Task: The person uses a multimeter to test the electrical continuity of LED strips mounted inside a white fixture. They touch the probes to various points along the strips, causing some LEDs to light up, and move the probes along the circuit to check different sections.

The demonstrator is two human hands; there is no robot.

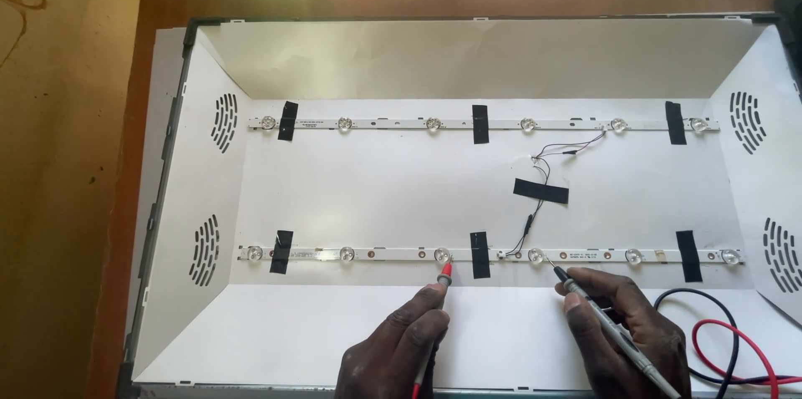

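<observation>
A white backlight tray [501, 56] of an opened flat screen lies on a brown table. Two light strips with round lenses cross it, the upper strip [393, 124] and the lower strip [384, 254], both held down by black tape. My left hand [393, 349] holds a red test probe [445, 275] whose tip touches the lower strip beside a lens near the middle. My right hand [622, 328] holds a grey-black test probe [585, 294] with its tip on the lower strip just right of another lens. Thin black wires [551, 152] link the two strips.
Red and black probe leads [727, 349] curl at the lower right on the tray's sloped white wall. Vent slots pierce the side walls at left [224, 121] and right [746, 121]. The brown table edge [125, 198] borders a tan floor at left.
</observation>
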